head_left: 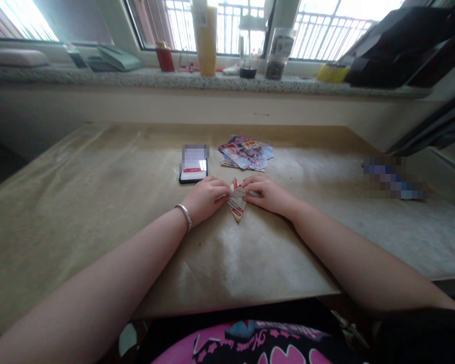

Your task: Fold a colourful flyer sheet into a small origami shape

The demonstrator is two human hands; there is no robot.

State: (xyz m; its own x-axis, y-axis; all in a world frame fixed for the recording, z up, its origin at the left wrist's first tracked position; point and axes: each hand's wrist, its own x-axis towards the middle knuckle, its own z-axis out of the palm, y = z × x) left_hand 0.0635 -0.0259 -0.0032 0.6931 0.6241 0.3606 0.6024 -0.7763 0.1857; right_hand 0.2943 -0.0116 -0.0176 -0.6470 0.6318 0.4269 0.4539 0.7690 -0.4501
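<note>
A small folded paper (237,205), printed in red, white and yellow and shaped like a kite with a point toward me, lies on the table between my hands. My left hand (209,198), with a silver bangle on the wrist, has its fingers pinched on the paper's left edge. From the other side, my right hand (267,194) presses thumb and fingers together at the right edge. Just beyond them sits a loose stack of colourful printed sheets (246,153). A smartphone (193,164) with a lit, partly blurred screen lies past my left hand.
The table (98,202) has a tan cover and meets a wall below a granite windowsill (129,78). On the sill stand a red bottle (165,56), a tall yellow container (207,43), jars (278,55) and a black bag (394,50). A blurred item (392,177) lies at right.
</note>
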